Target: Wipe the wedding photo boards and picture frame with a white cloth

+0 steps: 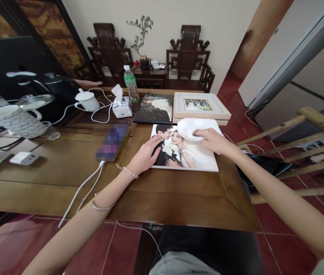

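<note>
A printed photo panel lies flat on the wooden table in front of me. My left hand rests flat on its left edge, fingers stretched out and pressing it down. My right hand is closed on a white fluffy cloth, which lies on the upper right part of the panel.
Behind the panel lie a dark photo panel and a white framed picture. A tissue box, green bottle, white teapot, patterned mug, white cables and a blurred object stand to the left. Wooden rails are on the right.
</note>
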The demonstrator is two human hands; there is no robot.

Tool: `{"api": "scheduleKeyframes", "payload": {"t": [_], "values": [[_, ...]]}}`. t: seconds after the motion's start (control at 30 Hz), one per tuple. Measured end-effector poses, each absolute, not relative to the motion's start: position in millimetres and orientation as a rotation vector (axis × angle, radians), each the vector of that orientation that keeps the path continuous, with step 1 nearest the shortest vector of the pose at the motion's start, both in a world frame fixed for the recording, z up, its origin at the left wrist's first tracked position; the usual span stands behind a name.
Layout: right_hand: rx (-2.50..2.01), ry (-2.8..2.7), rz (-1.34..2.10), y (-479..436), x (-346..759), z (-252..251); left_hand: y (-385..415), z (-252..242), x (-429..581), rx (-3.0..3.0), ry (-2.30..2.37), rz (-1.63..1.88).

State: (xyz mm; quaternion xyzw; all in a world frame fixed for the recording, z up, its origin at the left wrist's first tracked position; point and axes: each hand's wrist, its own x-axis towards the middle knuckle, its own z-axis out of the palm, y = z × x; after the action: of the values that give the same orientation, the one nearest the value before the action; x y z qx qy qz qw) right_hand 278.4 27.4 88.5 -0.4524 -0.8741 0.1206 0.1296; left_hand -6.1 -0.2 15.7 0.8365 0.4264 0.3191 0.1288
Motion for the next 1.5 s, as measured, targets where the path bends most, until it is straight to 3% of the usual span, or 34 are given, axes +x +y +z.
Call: {"api": "scheduleKeyframes", "payload": {"t": [0.2, 0.47, 1.13, 1.5], "values": [[-1.474, -2.587, 0.234, -39.8, 287.9, 75.2, -0.9, 16.6, -6.6, 2.427, 1.247, 0.913], [-1.284, -2.799, 0.421, -128.6, 288.5, 77.3, 0.6, 13.6, -7.4, 2.422, 1.239, 0.922], [-1.344, -2.599, 0.311, 35.9, 297.1, 92.5, 0.6, 15.9, -9.8, 2.428, 1.24, 0.912], [-1.359, -2.66, 0.313, -42.5, 287.1, 89.7, 0.7, 15.3, -9.7, 2.431, 1.245, 0.91]]}}
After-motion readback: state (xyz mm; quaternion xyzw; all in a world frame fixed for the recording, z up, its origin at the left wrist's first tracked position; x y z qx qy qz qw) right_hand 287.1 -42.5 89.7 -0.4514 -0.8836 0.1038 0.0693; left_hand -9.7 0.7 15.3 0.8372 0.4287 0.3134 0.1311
